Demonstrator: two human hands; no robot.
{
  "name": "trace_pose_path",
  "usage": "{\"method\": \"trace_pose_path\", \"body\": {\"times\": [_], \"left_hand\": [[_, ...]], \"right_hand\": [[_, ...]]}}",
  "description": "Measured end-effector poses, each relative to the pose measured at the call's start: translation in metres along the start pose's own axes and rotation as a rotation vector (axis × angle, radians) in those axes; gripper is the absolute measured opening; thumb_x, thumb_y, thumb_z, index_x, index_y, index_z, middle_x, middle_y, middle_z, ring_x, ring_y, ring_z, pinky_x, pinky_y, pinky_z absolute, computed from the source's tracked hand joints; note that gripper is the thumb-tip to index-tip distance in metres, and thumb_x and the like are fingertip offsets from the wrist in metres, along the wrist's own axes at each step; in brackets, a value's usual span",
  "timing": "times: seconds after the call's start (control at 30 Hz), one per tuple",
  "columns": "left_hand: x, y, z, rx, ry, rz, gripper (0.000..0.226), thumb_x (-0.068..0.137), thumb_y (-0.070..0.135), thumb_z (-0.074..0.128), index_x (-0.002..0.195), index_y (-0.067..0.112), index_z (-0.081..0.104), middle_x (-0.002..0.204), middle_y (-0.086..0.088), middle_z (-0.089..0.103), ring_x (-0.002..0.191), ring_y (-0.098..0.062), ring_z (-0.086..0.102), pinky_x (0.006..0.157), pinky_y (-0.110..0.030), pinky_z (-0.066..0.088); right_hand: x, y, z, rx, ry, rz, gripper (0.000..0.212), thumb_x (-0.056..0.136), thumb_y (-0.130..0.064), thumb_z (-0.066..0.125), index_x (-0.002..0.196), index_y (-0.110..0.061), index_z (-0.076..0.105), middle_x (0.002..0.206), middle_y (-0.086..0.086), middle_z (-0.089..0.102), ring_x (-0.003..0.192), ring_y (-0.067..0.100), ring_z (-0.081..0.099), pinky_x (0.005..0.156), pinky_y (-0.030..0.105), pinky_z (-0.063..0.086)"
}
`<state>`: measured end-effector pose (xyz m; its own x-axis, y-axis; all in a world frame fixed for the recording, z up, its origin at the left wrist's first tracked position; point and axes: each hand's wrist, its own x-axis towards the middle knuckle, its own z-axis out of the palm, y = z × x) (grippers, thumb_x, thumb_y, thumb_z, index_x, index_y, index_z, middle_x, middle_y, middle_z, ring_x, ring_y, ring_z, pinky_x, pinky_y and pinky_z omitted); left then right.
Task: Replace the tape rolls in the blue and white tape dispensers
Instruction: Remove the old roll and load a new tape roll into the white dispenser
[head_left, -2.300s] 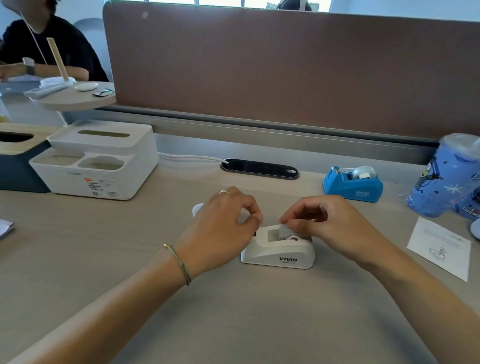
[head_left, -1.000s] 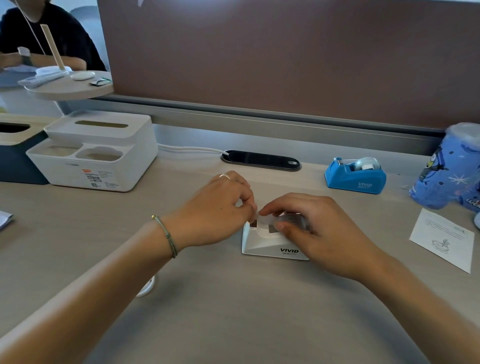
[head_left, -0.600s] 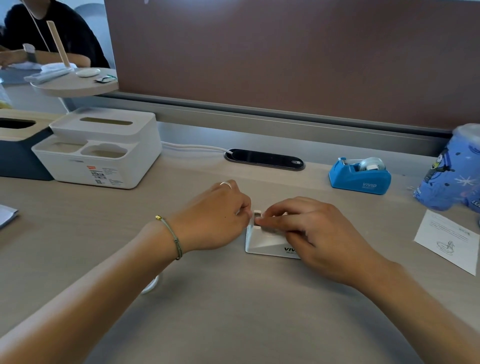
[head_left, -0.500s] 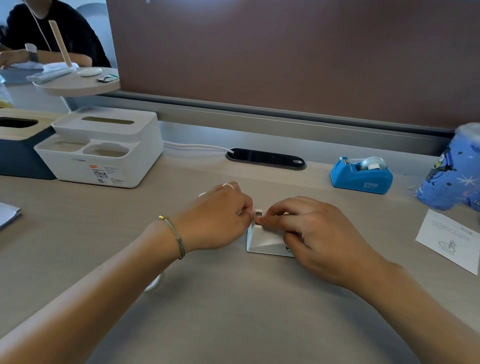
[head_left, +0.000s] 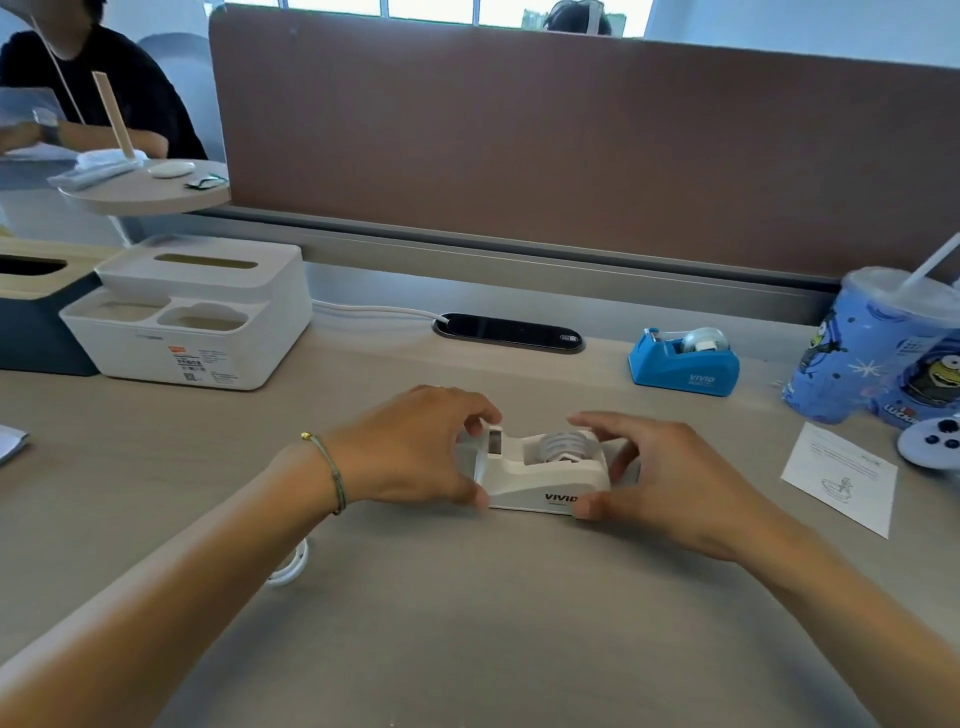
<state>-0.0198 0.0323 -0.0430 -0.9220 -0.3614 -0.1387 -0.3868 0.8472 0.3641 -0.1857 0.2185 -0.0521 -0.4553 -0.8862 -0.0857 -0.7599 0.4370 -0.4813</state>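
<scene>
While both hands sit on the desk (head_left: 467, 623), the white dispenser (head_left: 545, 475) rests flat between them, near the middle of the desk w/ its printed side facing the camera. Left hand (head_left: 410, 447) is curled round the cutter end, thumb on the near side & fingers over the far side, gripping it. Right hand (head_left: 670, 478) cups the back end, thumb tip touching the near bottom edge, fingers arched over the top behind the tape roll (head_left: 563, 444); looks like a loose hold on the dispenser, not a tight one. Roll sits in the dispenser's well. Blue dispenser (head_left: 683, 364) stands well apart, back-right by the partition, w/ a roll in it, nobody touching it. A white ring (head_left: 291, 569) lies on the desk, partly hidden by the left forearm. Paper slip (head_left: 839, 478) lies to the right, blue cup (head_left: 878, 348) behind it, white organiser box (head_left: 192, 312) back-left.
</scene>
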Motion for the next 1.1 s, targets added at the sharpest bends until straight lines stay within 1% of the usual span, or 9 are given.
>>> {"method": "trace_pose_path", "body": {"times": [0.07,0.13,0.23,0.37,0.5,0.6,0.77,0.9,1.1], "left_hand": [[0.004,0.003,0.01,0.055,0.066,-0.019,0.064,0.064,0.056,0.082,0.12,0.031,0.063,0.111,0.015,0.066,0.097,-0.009,0.061,0.086,-0.029,0.052],[0.008,0.006,0.016,0.034,0.146,-0.032,0.057,0.061,0.056,0.083,0.11,0.031,0.07,0.102,0.014,0.07,0.092,-0.009,0.064,0.083,-0.033,0.056],[0.014,0.015,0.017,-0.077,0.192,-0.032,0.051,0.062,0.049,0.086,0.108,0.031,0.073,0.098,0.015,0.072,0.086,-0.005,0.065,0.081,-0.029,0.058],[0.043,0.046,0.019,-0.225,0.273,-0.011,0.05,0.064,0.044,0.087,0.109,0.027,0.074,0.097,0.012,0.073,0.083,-0.004,0.066,0.075,-0.018,0.054],[0.089,0.084,0.028,-0.34,0.345,-0.026,0.046,0.064,0.036,0.089,0.106,0.021,0.078,0.088,0.012,0.069,0.078,-0.008,0.068,0.063,-0.012,0.046],[0.118,0.104,0.037,-0.375,0.376,-0.034,0.046,0.065,0.033,0.089,0.108,0.02,0.079,0.086,0.009,0.07,0.077,-0.011,0.068,0.064,-0.015,0.047],[0.152,0.12,0.053,-0.423,0.411,-0.074,0.054,0.07,0.029,0.088,0.12,0.014,0.073,0.109,0.0,0.076,0.081,-0.011,0.066,0.073,-0.018,0.052],[0.166,0.126,0.062,-0.438,0.427,-0.089,0.057,0.07,0.029,0.088,0.122,0.014,0.072,0.114,0.001,0.075,0.088,-0.011,0.069,0.085,-0.026,0.058],[0.174,0.126,0.069,-0.459,0.419,-0.069,0.054,0.07,0.028,0.088,0.12,0.016,0.072,0.113,0.001,0.076,0.089,-0.012,0.072,0.089,-0.031,0.059]], "right_hand": [[0.0,0.004,0.01,0.068,0.054,-0.005,0.07,0.067,-0.047,0.086,0.129,-0.046,0.054,0.113,-0.027,0.06,0.091,0.003,0.062,0.082,0.022,0.054],[-0.001,0.008,0.012,0.113,0.087,-0.005,0.062,0.066,-0.046,0.087,0.121,-0.046,0.058,0.102,-0.032,0.059,0.09,0.002,0.062,0.081,0.022,0.054],[-0.004,0.019,0.001,0.131,0.114,0.005,0.058,0.066,-0.043,0.088,0.116,-0.048,0.058,0.093,-0.035,0.057,0.09,0.001,0.063,0.079,0.019,0.054],[-0.002,0.05,-0.026,0.171,0.205,0.082,0.066,0.071,-0.033,0.087,0.129,-0.036,0.056,0.108,-0.025,0.058,0.085,-0.002,0.06,0.072,0.009,0.043],[0.003,0.09,-0.045,0.198,0.323,0.152,0.068,0.07,-0.03,0.089,0.131,-0.029,0.06,0.12,-0.012,0.069,0.091,0.003,0.063,0.08,0.017,0.045],[0.009,0.112,-0.052,0.18,0.375,0.177,0.067,0.074,-0.029,0.085,0.136,-0.028,0.059,0.126,-0.004,0.07,0.095,0.007,0.062,0.086,0.022,0.047],[0.02,0.138,-0.059,0.117,0.461,0.174,0.059,0.077,-0.032,0.083,0.132,-0.032,0.062,0.122,-0.004,0.073,0.098,0.01,0.065,0.094,0.033,0.054],[0.028,0.154,-0.058,0.066,0.474,0.208,0.061,0.077,-0.034,0.082,0.134,-0.034,0.06,0.12,-0.006,0.074,0.094,0.007,0.064,0.092,0.031,0.053],[0.03,0.165,-0.054,0.028,0.49,0.221,0.058,0.08,-0.038,0.079,0.135,-0.034,0.06,0.12,-0.005,0.074,0.098,0.011,0.069,0.092,0.034,0.055]]}}
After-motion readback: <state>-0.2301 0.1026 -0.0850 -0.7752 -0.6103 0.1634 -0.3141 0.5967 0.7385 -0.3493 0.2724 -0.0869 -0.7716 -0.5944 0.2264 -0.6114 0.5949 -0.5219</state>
